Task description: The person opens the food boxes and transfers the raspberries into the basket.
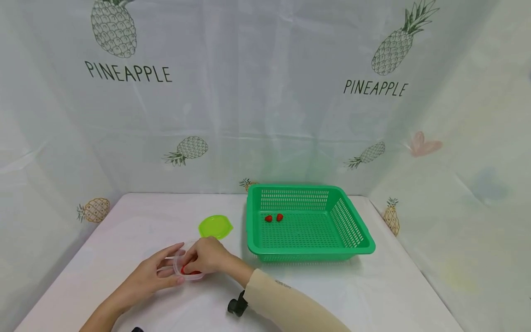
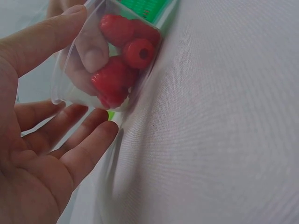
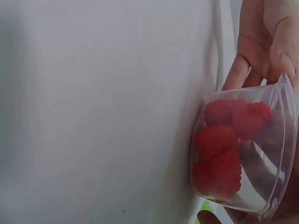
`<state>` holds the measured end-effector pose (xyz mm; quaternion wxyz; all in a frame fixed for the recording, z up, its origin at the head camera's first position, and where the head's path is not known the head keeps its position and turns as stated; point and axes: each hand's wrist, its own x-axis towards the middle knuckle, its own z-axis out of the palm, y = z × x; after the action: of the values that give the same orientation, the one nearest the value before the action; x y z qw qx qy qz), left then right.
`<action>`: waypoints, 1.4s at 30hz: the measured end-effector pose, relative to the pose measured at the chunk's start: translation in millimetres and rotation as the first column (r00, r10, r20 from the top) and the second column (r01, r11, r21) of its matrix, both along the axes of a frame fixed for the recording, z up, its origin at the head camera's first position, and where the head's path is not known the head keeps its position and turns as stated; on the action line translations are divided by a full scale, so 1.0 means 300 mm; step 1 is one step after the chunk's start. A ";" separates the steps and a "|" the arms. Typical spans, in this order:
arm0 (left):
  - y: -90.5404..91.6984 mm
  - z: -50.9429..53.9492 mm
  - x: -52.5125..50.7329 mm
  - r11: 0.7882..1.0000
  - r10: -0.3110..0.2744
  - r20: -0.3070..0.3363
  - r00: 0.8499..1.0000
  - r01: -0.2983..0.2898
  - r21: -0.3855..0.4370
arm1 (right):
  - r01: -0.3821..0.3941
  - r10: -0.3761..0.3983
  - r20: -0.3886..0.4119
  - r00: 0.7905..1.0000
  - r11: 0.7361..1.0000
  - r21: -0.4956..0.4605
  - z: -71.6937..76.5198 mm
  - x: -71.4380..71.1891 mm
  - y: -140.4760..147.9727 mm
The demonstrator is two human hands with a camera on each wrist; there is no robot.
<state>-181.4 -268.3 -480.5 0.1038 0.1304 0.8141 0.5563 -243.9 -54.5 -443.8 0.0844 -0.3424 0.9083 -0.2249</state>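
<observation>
A clear plastic cup (image 2: pixel 74 88) holding several red raspberries (image 3: pixel 217 142) stands on the white table. My left hand (image 1: pixel 145 278) is around its left side, thumb at the rim and loosely spread fingers along the far side. My right hand (image 1: pixel 209 256) comes over the rim from the right, its fingers down inside the cup. Those fingertips touch or lie close beside the raspberries; whether they pinch one is hidden. Just behind the cup lies a lime-green lid (image 1: pixel 215 227) with a small tab.
A green slatted basket (image 1: pixel 311 256) stands at the back right, with two red berries (image 1: pixel 268 218) on its floor near the left side. White sheeting (image 1: pixel 265 101) printed with pineapples hangs behind the table. A black strap piece (image 1: pixel 237 306) shows by the right sleeve.
</observation>
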 end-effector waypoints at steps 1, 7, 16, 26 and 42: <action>0.000 0.001 -0.001 1.000 -0.002 0.005 1.000 0.002 0.004 | -0.008 0.008 -0.007 1.000 1.000 -0.004 0.000 -0.001 0.002; 0.000 0.005 -0.005 1.000 0.000 0.009 1.000 0.000 -0.011 | -0.037 0.037 0.004 0.999 0.998 -0.045 0.001 -0.005 0.017; 0.001 0.001 -0.005 1.000 -0.001 0.004 1.000 0.001 0.001 | -0.010 0.015 0.034 0.999 0.988 -0.152 0.004 -0.004 0.050; 0.003 -0.001 -0.007 0.999 0.027 -0.008 1.000 -0.027 -0.042 | 0.051 -0.033 0.076 0.997 0.967 -0.248 0.059 -0.014 0.120; 0.009 -0.005 -0.007 0.996 0.053 -0.024 0.998 -0.054 -0.071 | -0.005 0.017 0.025 1.000 0.904 -0.428 0.266 -0.070 0.504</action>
<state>-183.7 -265.8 -482.0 0.0845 0.1109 0.8376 0.5281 -264.8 96.8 -364.0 0.0214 -0.3544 0.8338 -0.4228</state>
